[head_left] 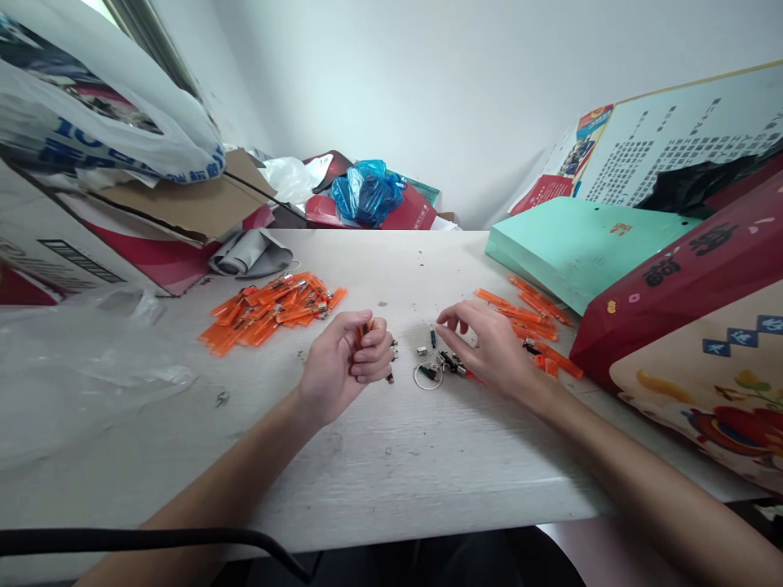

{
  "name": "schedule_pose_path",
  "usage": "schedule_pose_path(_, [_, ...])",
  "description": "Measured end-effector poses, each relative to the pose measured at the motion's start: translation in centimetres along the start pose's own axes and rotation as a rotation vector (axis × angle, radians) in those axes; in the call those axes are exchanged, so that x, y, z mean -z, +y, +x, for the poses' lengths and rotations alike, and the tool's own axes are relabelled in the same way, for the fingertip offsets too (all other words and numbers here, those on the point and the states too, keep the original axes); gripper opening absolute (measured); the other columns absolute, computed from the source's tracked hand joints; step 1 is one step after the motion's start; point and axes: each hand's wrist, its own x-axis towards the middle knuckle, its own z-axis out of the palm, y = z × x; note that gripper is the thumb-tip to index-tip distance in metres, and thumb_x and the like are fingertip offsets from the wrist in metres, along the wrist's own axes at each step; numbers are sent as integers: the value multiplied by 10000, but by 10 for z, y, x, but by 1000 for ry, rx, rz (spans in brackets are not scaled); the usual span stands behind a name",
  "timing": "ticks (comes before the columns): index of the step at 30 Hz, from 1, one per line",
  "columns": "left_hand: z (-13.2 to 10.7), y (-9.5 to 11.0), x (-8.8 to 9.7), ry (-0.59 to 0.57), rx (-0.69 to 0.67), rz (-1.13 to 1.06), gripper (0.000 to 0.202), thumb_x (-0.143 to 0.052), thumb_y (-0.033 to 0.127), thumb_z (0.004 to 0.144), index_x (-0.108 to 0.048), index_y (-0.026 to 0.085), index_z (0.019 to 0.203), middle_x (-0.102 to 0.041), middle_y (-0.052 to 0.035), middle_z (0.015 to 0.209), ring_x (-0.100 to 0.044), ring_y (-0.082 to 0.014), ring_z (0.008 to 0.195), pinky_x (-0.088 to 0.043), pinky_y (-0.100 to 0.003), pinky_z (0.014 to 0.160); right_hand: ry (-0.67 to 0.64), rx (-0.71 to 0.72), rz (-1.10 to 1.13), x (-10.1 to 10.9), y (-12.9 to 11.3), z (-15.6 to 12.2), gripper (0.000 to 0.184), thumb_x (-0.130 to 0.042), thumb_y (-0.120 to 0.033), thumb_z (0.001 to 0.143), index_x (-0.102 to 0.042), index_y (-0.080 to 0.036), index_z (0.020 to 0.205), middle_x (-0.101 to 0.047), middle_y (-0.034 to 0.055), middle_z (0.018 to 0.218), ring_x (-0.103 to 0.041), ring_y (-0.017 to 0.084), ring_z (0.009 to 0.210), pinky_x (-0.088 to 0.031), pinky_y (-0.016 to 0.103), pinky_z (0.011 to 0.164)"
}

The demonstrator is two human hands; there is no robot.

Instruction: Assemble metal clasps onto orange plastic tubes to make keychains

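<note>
My left hand (346, 367) is curled closed around an orange piece with a dark end (365, 329), probably a lighter; the fingers hide most of it. A small dark blue part with a metal tip (433, 337) is at the pinched thumb and index fingertips of my right hand (480, 338). Below those fingertips lie several small black and metal parts (451, 363), and a thin white ring (416, 378) surrounds a green-and-black piece (430, 372). A few more small parts (391, 377) show just beyond my left fingers.
Orange lighters with metal tops (263, 314) form a pile on the left. More orange pieces (526, 316) lie by a mint-green box (587, 244) and a red gift bag (691, 326). Clear plastic (91, 359) covers the table's left side; a black cable (152, 540) crosses in front.
</note>
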Motion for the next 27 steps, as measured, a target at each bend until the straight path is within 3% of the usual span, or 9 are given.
schedule_pose_path(7, [5, -2, 5, 93, -9, 88, 300, -596, 291, 775, -400, 182, 576, -230, 64, 548, -145, -84, 497, -214, -200, 433, -141, 71, -54, -14, 9, -4, 144, -617, -210, 993, -723, -205, 1091, -692, 84, 1079, -625, 233, 1032, -495, 373, 902])
schedule_pose_path(27, [7, -11, 6, 166, -87, 337, 330, -597, 302, 795, -347, 192, 609, -237, 70, 581, -160, -68, 508, -149, -203, 455, -162, 93, -62, -19, 9, -6, 135, -618, -247, 1001, -742, -204, 1034, -686, 85, 1038, -604, 230, 990, -469, 379, 866])
